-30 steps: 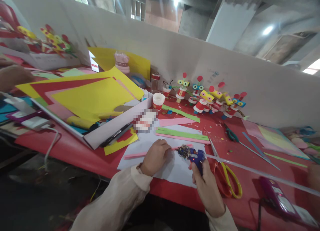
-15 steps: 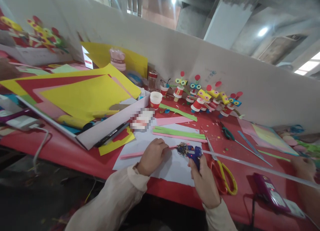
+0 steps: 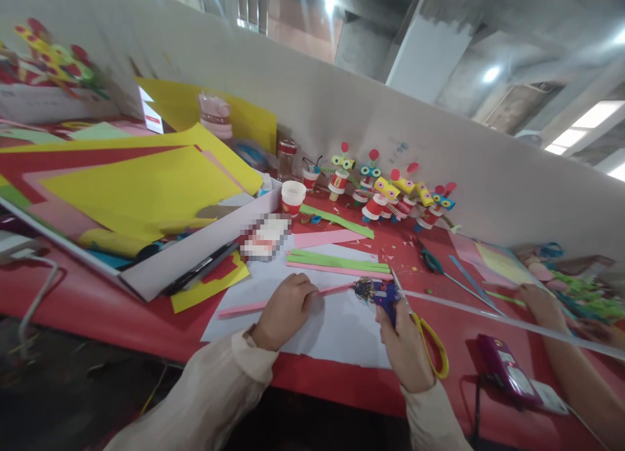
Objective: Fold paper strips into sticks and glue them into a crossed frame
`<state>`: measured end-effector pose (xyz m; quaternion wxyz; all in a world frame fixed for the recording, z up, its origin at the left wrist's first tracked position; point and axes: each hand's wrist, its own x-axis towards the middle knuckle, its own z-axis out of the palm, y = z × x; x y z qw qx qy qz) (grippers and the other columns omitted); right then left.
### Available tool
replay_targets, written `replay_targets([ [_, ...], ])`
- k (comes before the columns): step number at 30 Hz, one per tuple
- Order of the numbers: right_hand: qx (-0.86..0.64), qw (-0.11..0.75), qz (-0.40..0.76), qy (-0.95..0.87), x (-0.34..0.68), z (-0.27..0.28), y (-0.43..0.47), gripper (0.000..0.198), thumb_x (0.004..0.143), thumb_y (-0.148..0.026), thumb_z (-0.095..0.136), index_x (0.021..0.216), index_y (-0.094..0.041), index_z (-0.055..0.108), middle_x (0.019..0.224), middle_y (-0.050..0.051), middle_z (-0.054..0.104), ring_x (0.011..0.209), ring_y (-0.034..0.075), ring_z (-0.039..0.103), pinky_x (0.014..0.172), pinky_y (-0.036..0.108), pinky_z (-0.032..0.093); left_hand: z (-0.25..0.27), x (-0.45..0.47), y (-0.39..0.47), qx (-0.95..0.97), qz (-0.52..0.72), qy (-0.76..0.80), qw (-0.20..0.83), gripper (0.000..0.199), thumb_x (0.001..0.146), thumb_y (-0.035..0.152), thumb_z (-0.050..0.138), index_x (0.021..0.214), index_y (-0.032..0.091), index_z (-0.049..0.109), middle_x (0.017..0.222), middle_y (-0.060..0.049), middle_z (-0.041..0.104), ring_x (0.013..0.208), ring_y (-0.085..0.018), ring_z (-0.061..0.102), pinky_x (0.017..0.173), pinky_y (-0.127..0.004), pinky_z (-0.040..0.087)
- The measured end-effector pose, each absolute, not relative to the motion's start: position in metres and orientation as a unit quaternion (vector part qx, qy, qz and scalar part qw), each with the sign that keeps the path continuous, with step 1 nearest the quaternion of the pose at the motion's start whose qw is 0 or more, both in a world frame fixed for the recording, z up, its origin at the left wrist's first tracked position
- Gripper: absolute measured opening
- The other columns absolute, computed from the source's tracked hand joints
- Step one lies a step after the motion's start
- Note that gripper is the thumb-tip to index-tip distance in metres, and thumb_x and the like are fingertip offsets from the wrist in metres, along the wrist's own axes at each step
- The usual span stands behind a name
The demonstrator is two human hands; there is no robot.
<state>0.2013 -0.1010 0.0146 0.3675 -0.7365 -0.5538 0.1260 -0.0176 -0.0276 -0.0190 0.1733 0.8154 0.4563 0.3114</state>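
My left hand (image 3: 287, 311) is closed on a pink paper strip (image 3: 243, 309), which lies across a white sheet (image 3: 336, 334). In my right hand (image 3: 405, 347) is a blue glue gun (image 3: 387, 298), its messy nozzle end touching or just above the strip's right end; I cannot tell which. A long clear glue stick (image 3: 488, 315) runs out of the gun's back to the right. Green paper strips (image 3: 336, 261) and another pink strip lie just beyond my hands. Yellow-handled scissors (image 3: 436, 350) rest beside my right hand, partly hidden by it.
Left stands a white box (image 3: 205, 243) heaped with coloured paper. Paper-cup figures (image 3: 375, 207) line the wall, near a paper cup (image 3: 293, 197). Green-handled scissors (image 3: 432, 259) and a purple device (image 3: 508, 369) lie right. Another person's arm (image 3: 551, 327) reaches in there.
The view has shifted slightly. The glue gun's nozzle has slid toward the strip's right end, away from my left hand. The other person's hand has reached further in, to a green strip.
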Motion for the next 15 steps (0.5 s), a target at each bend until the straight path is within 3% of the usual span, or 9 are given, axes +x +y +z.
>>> replay_targets([
  [3,-0.745,0.327,0.118,-0.569,0.208,0.014,-0.098,0.031,0.084,-0.048,0.043,0.095,-0.022,0.055,0.067,0.002,0.064,0.058,0.02,0.061,0.054,0.03,0.041,-0.019,-0.018,-0.028,0.813,0.317,0.455,0.178,0.027,0.082,0.006,0.043,0.085,0.017,0.068,0.085,-0.006,0.061,0.086,-0.02,0.055,0.081,-0.034,0.045],
  [10,-0.759,0.272,0.049,-0.589,0.218,0.007,-0.096,0.034,0.088,-0.047,0.036,0.105,-0.02,0.048,0.094,0.012,0.068,0.089,0.027,0.064,0.067,0.033,0.045,-0.017,-0.018,-0.028,0.811,0.32,0.455,0.181,0.028,0.08,0.005,0.045,0.087,0.018,0.069,0.086,-0.005,0.062,0.086,-0.02,0.055,0.082,-0.034,0.046],
  [15,-0.773,0.241,0.035,-0.586,0.22,0.004,-0.098,0.042,0.088,-0.051,0.033,0.112,-0.018,0.046,0.097,0.015,0.067,0.089,0.029,0.065,0.068,0.035,0.044,-0.017,-0.018,-0.027,0.812,0.314,0.457,0.182,0.028,0.081,0.005,0.045,0.088,0.017,0.069,0.086,-0.006,0.062,0.086,-0.02,0.055,0.082,-0.034,0.045],
])
